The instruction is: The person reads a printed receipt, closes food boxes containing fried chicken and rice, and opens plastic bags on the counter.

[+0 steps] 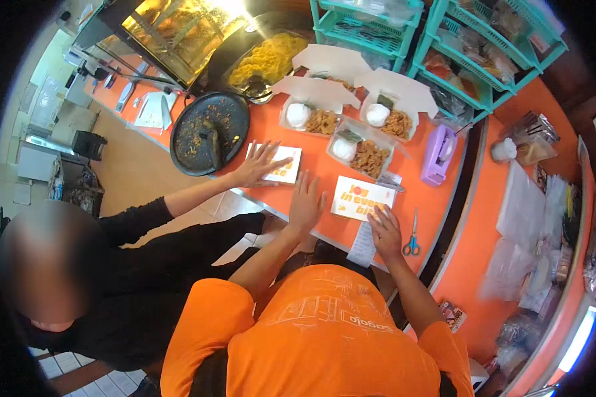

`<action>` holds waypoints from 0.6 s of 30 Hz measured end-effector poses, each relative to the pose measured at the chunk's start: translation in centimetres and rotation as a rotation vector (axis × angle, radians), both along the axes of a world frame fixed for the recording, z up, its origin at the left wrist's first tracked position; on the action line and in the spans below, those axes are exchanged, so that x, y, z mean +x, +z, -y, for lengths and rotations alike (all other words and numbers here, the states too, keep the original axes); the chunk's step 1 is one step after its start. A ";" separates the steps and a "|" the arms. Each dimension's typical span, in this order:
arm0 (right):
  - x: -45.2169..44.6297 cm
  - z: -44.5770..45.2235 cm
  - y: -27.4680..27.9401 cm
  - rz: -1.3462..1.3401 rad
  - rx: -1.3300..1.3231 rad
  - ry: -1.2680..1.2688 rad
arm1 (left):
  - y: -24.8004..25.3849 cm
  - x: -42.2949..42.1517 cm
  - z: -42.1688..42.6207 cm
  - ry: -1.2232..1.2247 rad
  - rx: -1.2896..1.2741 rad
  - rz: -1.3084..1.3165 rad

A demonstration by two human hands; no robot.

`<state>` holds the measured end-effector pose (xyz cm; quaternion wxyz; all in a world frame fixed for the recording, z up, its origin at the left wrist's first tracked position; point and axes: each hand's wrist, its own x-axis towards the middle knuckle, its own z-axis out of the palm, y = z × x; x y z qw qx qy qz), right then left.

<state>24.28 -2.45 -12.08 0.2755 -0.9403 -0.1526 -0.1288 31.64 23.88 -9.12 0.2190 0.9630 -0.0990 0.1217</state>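
Box (pixel 359 193) lies on tabletop (pixel 437 213) under right fingers (pixel 379 216), spread, not gripping. Left fingers (pixel 304 184) open, empty, just beside other box (pixel 289 171). Probably light, crushable card; hold opposite side walls, squeeze lightly.

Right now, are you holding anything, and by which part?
Nothing looks gripped: the right hand rests its fingers on the near right corner of the lettered box; the left hand is open beside the other box.
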 end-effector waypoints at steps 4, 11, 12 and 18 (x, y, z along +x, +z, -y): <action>0.7 0.1 3.1 0.035 0.032 0.026 | -0.1 0.0 3.2 -0.049 -0.381 -0.280; 10.7 0.2 6.4 -0.197 0.216 -0.410 | -3.9 8.2 4.4 0.314 -0.640 -0.230; 12.4 -0.1 6.8 -0.372 0.059 -0.460 | -5.2 9.4 4.4 0.296 -0.612 -0.164; 16.0 2.0 1.0 -0.549 0.041 -0.467 | -1.6 10.2 5.1 0.123 -0.615 -0.364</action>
